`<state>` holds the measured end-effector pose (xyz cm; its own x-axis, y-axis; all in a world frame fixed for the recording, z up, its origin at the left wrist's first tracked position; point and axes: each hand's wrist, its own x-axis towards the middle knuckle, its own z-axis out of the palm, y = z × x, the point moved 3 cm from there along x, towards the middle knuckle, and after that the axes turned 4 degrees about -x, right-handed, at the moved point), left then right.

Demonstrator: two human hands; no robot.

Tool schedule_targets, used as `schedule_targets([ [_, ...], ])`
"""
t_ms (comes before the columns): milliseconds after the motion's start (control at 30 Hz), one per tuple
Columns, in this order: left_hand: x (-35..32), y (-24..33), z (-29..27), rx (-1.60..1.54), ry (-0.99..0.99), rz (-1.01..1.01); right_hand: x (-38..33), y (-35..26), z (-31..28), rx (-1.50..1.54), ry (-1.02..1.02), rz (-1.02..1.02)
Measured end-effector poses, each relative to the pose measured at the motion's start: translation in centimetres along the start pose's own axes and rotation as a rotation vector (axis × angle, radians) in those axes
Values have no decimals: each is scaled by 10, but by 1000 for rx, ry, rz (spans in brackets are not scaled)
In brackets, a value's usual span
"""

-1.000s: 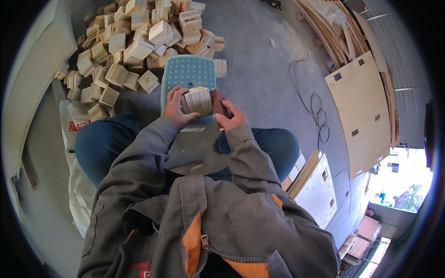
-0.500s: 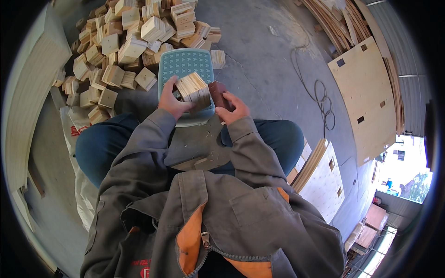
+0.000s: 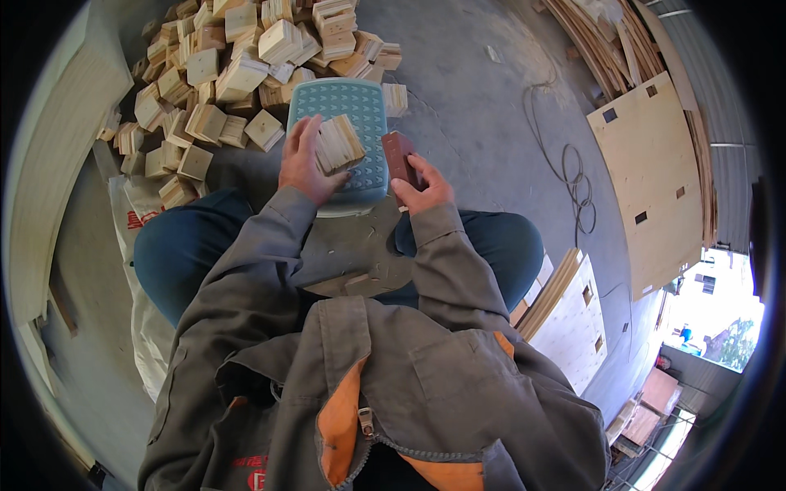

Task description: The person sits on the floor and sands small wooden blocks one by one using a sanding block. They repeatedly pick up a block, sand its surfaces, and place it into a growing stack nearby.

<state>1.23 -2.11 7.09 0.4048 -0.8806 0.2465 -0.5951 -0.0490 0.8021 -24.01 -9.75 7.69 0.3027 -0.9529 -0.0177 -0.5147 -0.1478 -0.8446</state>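
Note:
My left hand is closed around a layered plywood block, fingers on its left side and thumb under its near edge. It is held over a light blue-green plastic stool with a raised pattern on top. Just right of the stool, my right hand grips a reddish-brown oblong block, held upright and tilted. A gap separates this block from the plywood one. I cannot tell what the reddish-brown block is made of.
Beyond the stool to the left lies a big heap of plywood blocks. Plywood sheets with square holes lean at the right, near a coiled cable. More panels stand by my right knee; a white sack lies left.
The plywood block has been turned in my left hand, showing a different side. My right hand has drawn the reddish-brown block away from it, to the right. The whole view has shifted slightly.

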Motion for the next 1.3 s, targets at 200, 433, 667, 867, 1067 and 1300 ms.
schedule_targets([
  [200, 6, 25, 3, 195, 28, 295, 1, -3, -1, 15, -3, 8],
  [433, 22, 41, 26, 232, -5, 322, 0, 5, -4, 8, 36, -44],
  [667, 34, 30, 37, 207, -33, 322, 2, 7, -8, 10, 55, -69],
  [867, 40, 20, 37, 221, -25, 294, 7, 8, -4, 3, 34, -92],
  [1067, 40, 37, 31, 177, -88, 264, 7, 6, -4, 26, 26, -68],
  [1300, 37, 34, 33, 193, -86, 299, 6, 2, 0, -10, 8, -71],
])
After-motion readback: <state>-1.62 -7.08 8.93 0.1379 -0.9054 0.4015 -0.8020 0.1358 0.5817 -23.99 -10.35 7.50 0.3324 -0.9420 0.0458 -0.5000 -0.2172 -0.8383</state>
